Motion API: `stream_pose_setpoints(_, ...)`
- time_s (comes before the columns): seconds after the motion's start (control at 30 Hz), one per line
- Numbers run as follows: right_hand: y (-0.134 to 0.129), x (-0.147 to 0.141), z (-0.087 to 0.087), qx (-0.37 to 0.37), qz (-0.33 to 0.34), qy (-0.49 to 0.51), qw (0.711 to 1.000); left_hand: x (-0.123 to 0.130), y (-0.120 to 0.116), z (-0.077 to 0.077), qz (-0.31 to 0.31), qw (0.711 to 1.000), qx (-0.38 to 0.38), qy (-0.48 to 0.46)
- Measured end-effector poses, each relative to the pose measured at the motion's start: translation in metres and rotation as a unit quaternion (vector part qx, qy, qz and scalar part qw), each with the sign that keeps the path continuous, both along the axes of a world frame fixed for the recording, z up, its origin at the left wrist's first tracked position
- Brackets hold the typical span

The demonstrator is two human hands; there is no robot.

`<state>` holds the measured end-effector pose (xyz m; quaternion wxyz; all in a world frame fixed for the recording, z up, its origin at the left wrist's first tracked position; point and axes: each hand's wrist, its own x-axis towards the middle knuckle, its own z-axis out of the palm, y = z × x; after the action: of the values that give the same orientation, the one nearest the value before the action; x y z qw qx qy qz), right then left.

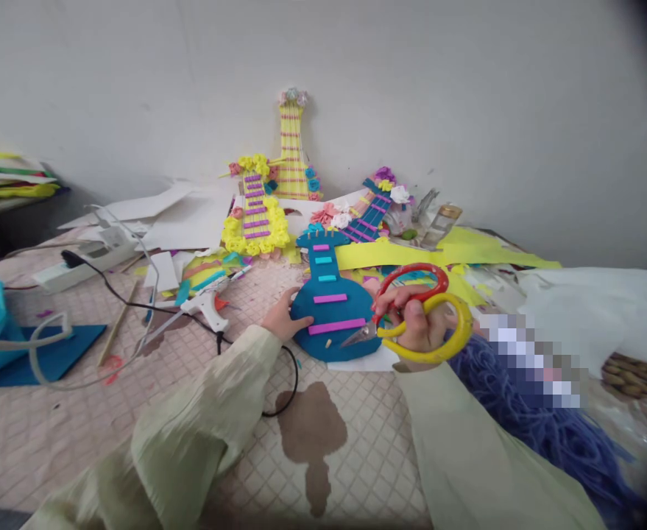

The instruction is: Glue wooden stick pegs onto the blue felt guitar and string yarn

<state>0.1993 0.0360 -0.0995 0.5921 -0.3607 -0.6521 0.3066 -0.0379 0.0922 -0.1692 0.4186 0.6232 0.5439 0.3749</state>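
A blue guitar-shaped cutout stands tilted in front of me, with purple and light-blue strips across it and small pegs along its top edge. My left hand grips its left edge, thumb on the front face; the other fingers are partly hidden behind it. In my right hand is a pair of scissors with one red and one yellow handle. Their blades point left, over the lower right of the cutout, near the lowest purple strip. Whether the blades touch it, I cannot tell. A small pale bit lies below that strip.
Decorated paper guitars lean at the back by the wall. A white glue gun with its cable lies left, near a power strip. Blue-violet yarn and white plastic lie right. Yellow paper stretches behind the cutout.
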Motion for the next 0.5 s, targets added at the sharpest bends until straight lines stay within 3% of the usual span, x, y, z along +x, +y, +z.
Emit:
stream_pose_setpoints(0.13, 0.003, -0.009, 0.003, 0.038, -0.023, -0.029, 0.999, 0.000, 0.000, 0.000, -0.010, 1.000, 0.011, 0.002)
stream_pose_setpoints(0.27, 0.001, -0.028, 0.005, 0.092, -0.063, 0.011, 0.994, 0.001, 0.001, -0.001, -0.019, 1.000, 0.013, 0.009)
stream_pose_setpoints(0.5, -0.001, -0.037, 0.006, 0.097, -0.111, 0.021, 0.989, 0.001, 0.000, 0.003, -0.032, 0.999, 0.015, 0.034)
